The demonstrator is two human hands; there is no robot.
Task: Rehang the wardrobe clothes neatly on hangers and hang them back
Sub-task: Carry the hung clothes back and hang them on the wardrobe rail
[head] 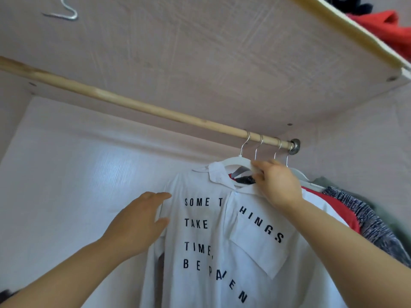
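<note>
A white shirt (200, 236) with black printed words hangs on a white hanger (235, 162) whose metal hook is over the wooden rail (133, 105). My right hand (278, 183) holds the hanger and the shirt's collar at the right shoulder, fingers curled over them. My left hand (138, 223) is at the shirt's left shoulder edge, thumb and fingers pinching the fabric there.
Three more hangers (275, 152) sit at the rail's right end with a red garment (340, 210), a grey knit (367, 221) and a green one behind. The rail's left stretch is bare. Red clothing (384, 27) lies on the shelf above. A loose hook (66, 12) shows top left.
</note>
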